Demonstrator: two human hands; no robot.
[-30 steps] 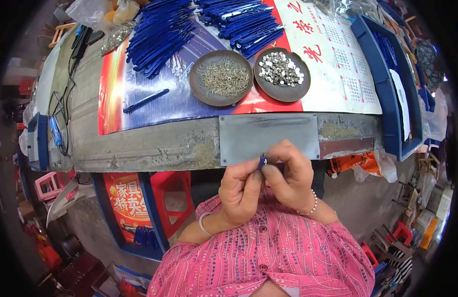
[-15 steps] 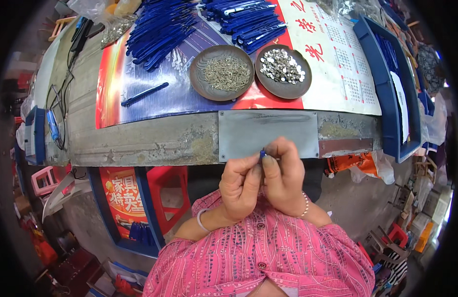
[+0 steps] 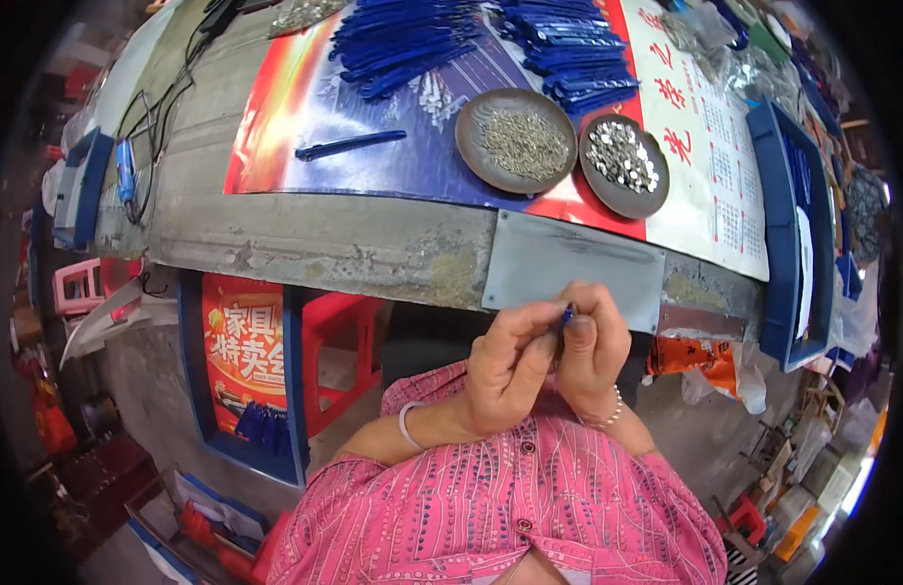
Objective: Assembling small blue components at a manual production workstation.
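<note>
My left hand [image 3: 503,369] and my right hand [image 3: 593,346] are pressed together just below the table edge, both pinching one small blue pen part [image 3: 567,314] whose tip shows between the fingertips. A grey metal plate [image 3: 569,265] on the table edge lies right behind the hands. Farther back stand a brown dish of thin metal springs [image 3: 517,139] and a brown dish of small shiny metal pieces [image 3: 623,163]. One blue pen [image 3: 350,145] lies alone to the left of the dishes.
Heaps of blue pens [image 3: 490,39] cover the back of the table. A blue tray [image 3: 791,234] sits at the right edge, a cable and small blue device [image 3: 128,175] at the left. A red stool [image 3: 334,336] stands under the table.
The view has swung, so the table now sits tilted and nearer. My hands stay together on the blue part, with fingers shifted slightly around it.
</note>
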